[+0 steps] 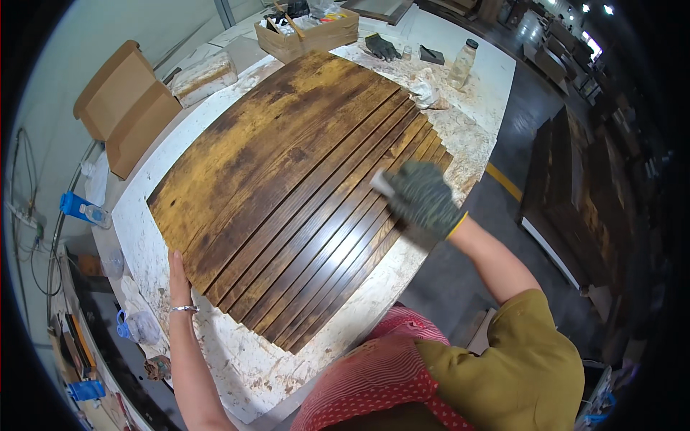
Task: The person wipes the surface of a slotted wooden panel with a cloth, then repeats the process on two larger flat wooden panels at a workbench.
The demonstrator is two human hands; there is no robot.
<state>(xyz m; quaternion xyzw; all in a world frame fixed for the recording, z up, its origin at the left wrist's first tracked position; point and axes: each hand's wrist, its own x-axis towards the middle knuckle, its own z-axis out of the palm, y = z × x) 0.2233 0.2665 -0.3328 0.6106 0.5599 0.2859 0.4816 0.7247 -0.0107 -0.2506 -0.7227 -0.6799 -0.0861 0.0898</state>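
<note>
Stained wooden slats [302, 194] lie side by side on the paint-spattered white workbench [244, 366], dark brown at the right, yellower at the left. Right hand [424, 200], in a dark work glove, is clenched round a small pale pad [382, 183] pressed onto the right-hand slats near their far end. Left hand [179, 276], bare, lies flat and released against the slats' near left edge, bracelet [183, 309] at the wrist. Cardboard box [307, 32] and clear bottle [463, 63] at the far end.

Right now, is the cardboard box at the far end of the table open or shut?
Open: the box has its top flaps up, and tools and supplies show inside it.
</note>
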